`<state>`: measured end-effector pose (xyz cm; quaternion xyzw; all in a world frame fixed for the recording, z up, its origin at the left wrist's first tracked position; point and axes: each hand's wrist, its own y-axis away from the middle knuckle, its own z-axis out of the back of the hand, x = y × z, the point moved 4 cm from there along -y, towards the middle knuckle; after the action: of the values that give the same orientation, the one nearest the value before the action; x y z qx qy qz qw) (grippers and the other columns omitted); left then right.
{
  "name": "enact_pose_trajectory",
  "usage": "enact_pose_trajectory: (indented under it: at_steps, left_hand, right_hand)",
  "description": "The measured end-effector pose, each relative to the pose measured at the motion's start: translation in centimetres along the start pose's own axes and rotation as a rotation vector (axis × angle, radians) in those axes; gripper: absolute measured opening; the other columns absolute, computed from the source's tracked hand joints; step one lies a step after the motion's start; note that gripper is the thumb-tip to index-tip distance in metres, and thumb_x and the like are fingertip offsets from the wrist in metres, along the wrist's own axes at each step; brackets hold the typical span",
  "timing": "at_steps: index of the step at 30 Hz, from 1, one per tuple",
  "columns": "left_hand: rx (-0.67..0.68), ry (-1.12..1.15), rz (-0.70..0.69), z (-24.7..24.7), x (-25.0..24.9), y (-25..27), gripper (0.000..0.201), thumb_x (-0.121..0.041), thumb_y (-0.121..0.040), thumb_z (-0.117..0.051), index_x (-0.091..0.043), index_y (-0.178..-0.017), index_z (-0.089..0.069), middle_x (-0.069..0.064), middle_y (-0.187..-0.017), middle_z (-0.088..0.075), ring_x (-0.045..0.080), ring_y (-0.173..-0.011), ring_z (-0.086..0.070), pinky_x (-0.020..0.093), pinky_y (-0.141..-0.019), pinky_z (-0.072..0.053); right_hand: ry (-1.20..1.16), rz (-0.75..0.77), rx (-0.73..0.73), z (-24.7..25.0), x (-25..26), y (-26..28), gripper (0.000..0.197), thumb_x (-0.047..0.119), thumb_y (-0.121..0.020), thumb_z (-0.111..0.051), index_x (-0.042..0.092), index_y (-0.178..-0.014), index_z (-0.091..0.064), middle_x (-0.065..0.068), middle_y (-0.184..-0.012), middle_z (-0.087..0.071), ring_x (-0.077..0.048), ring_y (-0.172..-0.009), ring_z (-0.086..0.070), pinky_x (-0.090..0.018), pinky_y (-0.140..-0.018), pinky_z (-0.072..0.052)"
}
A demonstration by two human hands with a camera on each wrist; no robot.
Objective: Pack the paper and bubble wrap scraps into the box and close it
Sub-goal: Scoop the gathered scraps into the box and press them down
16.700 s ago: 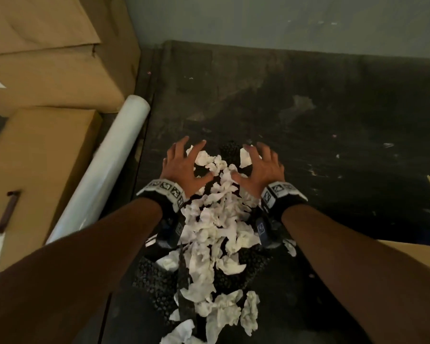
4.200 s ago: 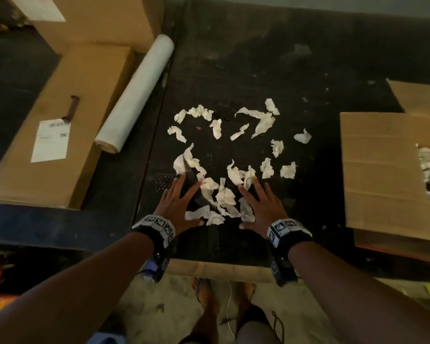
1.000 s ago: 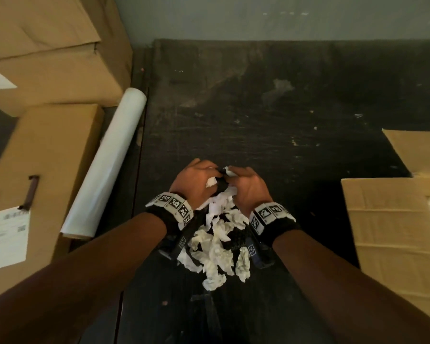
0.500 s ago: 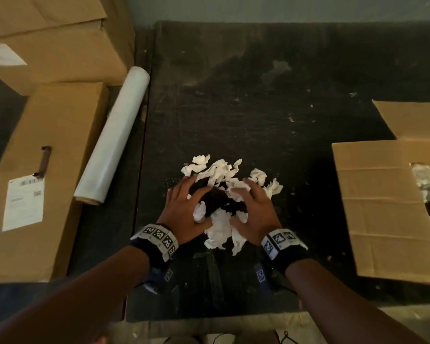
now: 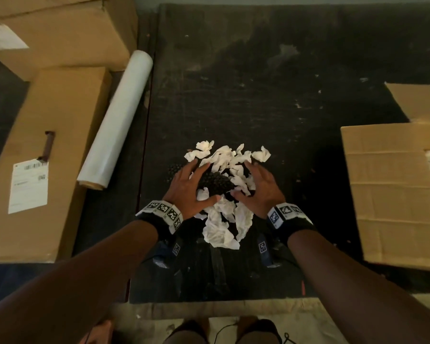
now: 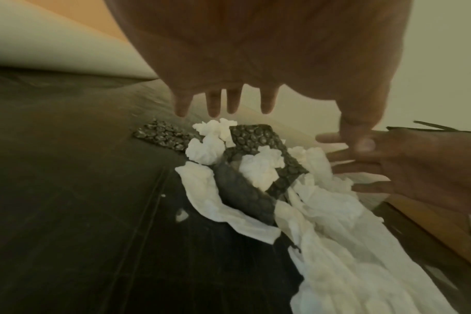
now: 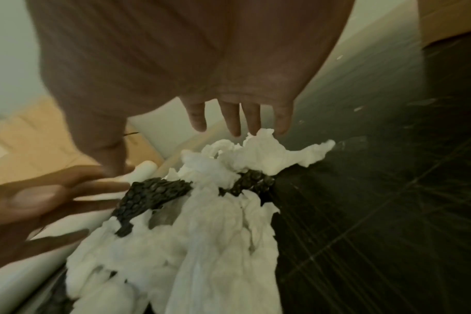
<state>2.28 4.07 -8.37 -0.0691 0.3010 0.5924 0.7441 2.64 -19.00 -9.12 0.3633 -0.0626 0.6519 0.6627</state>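
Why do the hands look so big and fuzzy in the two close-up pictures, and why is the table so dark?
Left wrist view: the left hand sits right against the wide lens, so it looks huge and soft. Right wrist view: the right hand does too, and the other hand is smeared. Head view: dim light makes the black tabletop murky, while the crumpled white paper scraps glow bright.

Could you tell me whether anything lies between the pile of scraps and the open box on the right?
Nothing visible does. The scrap pile sits between the left hand and right hand, and only bare dark table separates it from the box.
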Motion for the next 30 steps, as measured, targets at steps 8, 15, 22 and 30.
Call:
enact_pose_trajectory:
  at_steps: [8, 15, 22, 30]
  left_hand:
    - [0.194, -0.388, -0.085, -1.3, -0.1, 2.5, 0.159, -0.101, -0.029, -0.062, -0.048, -0.152, 0.024, 0.003, -0.158, 0.042, 0.041, -0.145, 0.035, 0.084, -0.105, 0.004]
    - [0.189, -0.405, -0.002, -2.0, -0.3, -1.8, 0.166, -0.093, -0.028, -0.073, -0.046, -0.148, 0.032, 0.004, -0.155, 0.046, 0.043, -0.140, 0.041, 0.087, -0.102, 0.000]
    - [0.205, -0.342, -0.035, -1.1, 1.0, -6.1, 0.170, -0.097, -0.025, -0.069, -0.042, -0.150, 0.031, 0.002, -0.153, 0.049, 0.040, -0.141, 0.041, 0.084, -0.105, 0.004]
    - [0.104, -0.274, -0.126, -2.3, 1.9, -6.2, 0.144, -0.093, -0.047, -0.067, -0.032, -0.160, -0.002, 0.005, -0.164, -0.005, 0.035, -0.152, 0.005, 0.063, -0.120, -0.017]
  right_hand:
    - [0.453, 0.255, 0.131, -2.0, 1.0, 3.4, 0.159, 0.095, -0.033, -0.068, 0.046, -0.149, 0.029, -0.003, -0.154, 0.046, -0.039, -0.143, 0.037, -0.079, -0.109, 0.002]
    - [0.493, 0.248, 0.175, -2.8, 2.0, -0.4, 0.163, 0.090, -0.029, -0.074, 0.048, -0.146, 0.033, -0.003, -0.150, 0.051, -0.043, -0.139, 0.040, -0.083, -0.104, -0.001]
    - [0.489, 0.209, 0.183, -2.1, 2.3, -4.5, 0.168, 0.093, -0.021, -0.071, 0.050, -0.144, 0.035, -0.002, -0.149, 0.052, -0.043, -0.139, 0.040, -0.081, -0.106, 0.002]
    - [0.490, 0.326, 0.156, -3.8, 1.5, -5.0, 0.141, 0.093, -0.055, -0.060, 0.037, -0.153, 0.026, -0.003, -0.164, 0.028, -0.030, -0.149, 0.028, -0.064, -0.119, 0.001]
